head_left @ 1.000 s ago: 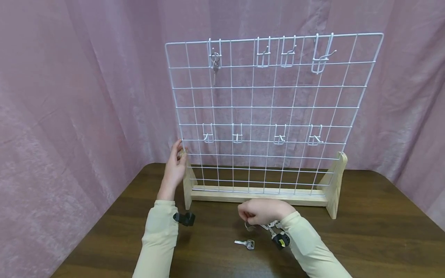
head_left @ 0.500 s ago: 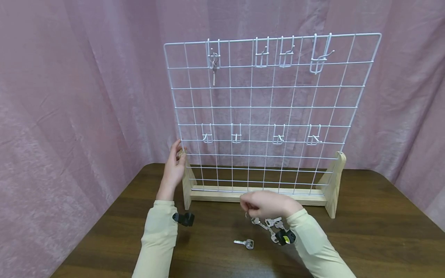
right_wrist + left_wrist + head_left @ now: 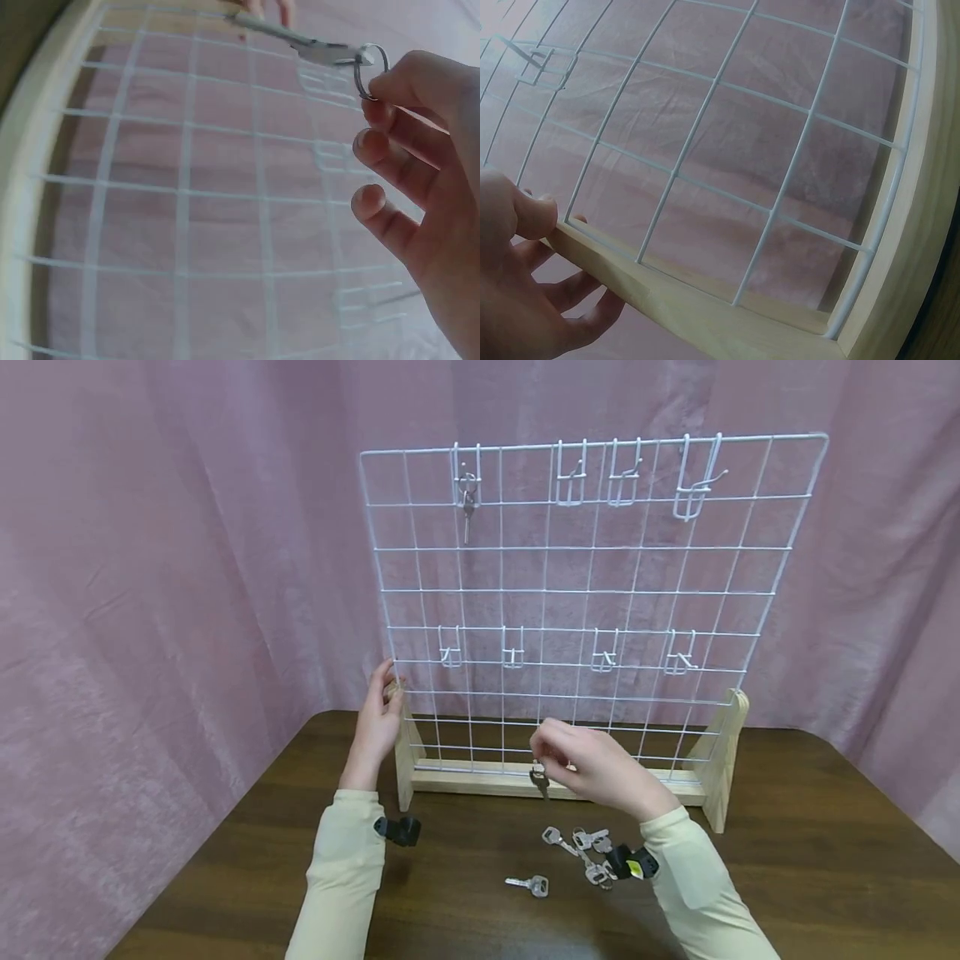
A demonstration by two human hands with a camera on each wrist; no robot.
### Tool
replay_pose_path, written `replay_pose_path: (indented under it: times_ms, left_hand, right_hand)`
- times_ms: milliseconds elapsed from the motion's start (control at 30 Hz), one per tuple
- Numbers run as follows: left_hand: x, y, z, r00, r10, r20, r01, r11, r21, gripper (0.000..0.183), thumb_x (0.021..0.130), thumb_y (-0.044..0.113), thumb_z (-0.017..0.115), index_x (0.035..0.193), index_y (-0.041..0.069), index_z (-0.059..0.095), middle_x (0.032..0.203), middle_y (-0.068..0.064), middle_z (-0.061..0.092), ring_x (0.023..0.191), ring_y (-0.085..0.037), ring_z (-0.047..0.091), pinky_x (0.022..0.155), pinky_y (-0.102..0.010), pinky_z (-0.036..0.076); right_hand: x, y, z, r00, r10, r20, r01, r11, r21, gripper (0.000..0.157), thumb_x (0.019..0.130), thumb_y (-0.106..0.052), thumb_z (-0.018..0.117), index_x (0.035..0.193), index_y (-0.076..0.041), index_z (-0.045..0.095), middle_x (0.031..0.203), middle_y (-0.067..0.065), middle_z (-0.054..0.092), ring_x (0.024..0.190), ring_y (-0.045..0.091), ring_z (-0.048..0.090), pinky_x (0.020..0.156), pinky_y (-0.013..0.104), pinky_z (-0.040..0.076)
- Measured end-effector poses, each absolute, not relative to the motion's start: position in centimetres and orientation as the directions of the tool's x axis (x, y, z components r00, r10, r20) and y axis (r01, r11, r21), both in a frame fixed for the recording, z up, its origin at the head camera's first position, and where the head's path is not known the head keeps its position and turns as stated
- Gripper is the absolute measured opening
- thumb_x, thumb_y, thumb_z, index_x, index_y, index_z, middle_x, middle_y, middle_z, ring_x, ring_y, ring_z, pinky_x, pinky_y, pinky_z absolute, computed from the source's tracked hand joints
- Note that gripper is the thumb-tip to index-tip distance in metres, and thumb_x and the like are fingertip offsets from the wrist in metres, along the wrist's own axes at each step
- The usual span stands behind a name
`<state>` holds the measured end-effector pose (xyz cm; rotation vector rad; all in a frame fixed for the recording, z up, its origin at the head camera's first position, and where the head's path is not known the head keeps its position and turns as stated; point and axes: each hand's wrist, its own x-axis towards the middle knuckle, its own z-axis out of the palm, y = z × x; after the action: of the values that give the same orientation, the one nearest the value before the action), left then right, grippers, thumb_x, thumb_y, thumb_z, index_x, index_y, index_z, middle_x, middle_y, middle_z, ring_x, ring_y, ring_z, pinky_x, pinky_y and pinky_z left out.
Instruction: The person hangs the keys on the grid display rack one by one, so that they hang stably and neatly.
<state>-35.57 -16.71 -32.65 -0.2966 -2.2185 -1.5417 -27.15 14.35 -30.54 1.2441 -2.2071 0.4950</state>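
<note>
One key [image 3: 468, 508] hangs, the right hand [image 3: 592, 763] pinching another's ring [image 3: 357, 78], left hand [image 3: 377, 720] gripping the stand [image 3: 480, 782], loose keys [image 3: 538, 886] lying unhung.

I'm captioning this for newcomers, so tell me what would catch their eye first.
Probably the central white wire grid on its wooden stand, with one key hanging at its upper left. Next, the right hand, before the grid's lower part, pinching another key by its ring. Below, loose keys lie on the brown table.
</note>
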Motion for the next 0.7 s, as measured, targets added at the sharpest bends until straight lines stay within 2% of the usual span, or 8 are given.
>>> replay_pose_path:
  times_ms: [67,167,467,700]
  left_hand:
    - [-35.6,-16.7,-32.6,-0.890,-0.060,0.451,0.403,0.358,0.842,0.052,0.102,0.006,0.041,0.151,0.014,0.027,0.149,-0.023,0.036,0.128,-0.042,0.047,0.104,-0.049,0.043]
    - [-35.6,-16.7,-32.6,-0.890,-0.064,0.451,0.403,0.353,0.845,0.052,0.101,0.005,0.041,0.151,0.014,0.028,0.148,-0.023,0.037,0.126,-0.041,0.048,0.103,-0.048,0.044]
    - [-35.5,-16.0,-32.4,-0.868,-0.087,0.488,0.430,0.357,0.829,0.050,0.101,0.004,0.042,0.149,0.013,0.030,0.145,-0.023,0.042,0.125,-0.042,0.051,0.100,-0.048,0.045]
    - [-35.8,-15.8,-32.6,-0.872,-0.087,0.481,0.422,0.361,0.832,0.051,0.101,0.004,0.043,0.149,0.014,0.030,0.145,-0.022,0.042,0.125,-0.043,0.051,0.102,-0.050,0.045]
  right_hand:
    - [-27.2,14.7,-29.5,-0.379,-0.641,0.668,-0.867,0.498,-0.014,0.018,0.084,0.002,0.062,0.090,-0.014,0.056,0.080,-0.009,0.054,0.069,0.000,0.048,0.059,0.015,0.045]
    - [-27.4,15.3,-26.9,-0.358,-0.634,0.685,-0.859,0.511,0.024,0.017,0.084,0.002,0.062,0.091,-0.012,0.058,0.081,-0.007,0.056,0.069,0.000,0.049,0.058,0.016,0.046]
    - [-27.7,15.8,-15.9,-0.259,-0.639,0.724,-0.788,0.574,0.225,0.012,0.086,0.003,0.060,0.091,-0.007,0.060,0.083,0.001,0.060,0.073,0.009,0.053,0.060,0.024,0.046]
    - [-27.1,15.9,-10.5,-0.250,-0.520,0.817,-0.745,0.642,0.180,0.010,0.089,0.003,0.056,0.095,-0.002,0.062,0.089,0.007,0.063,0.078,0.013,0.052,0.067,0.015,0.036]
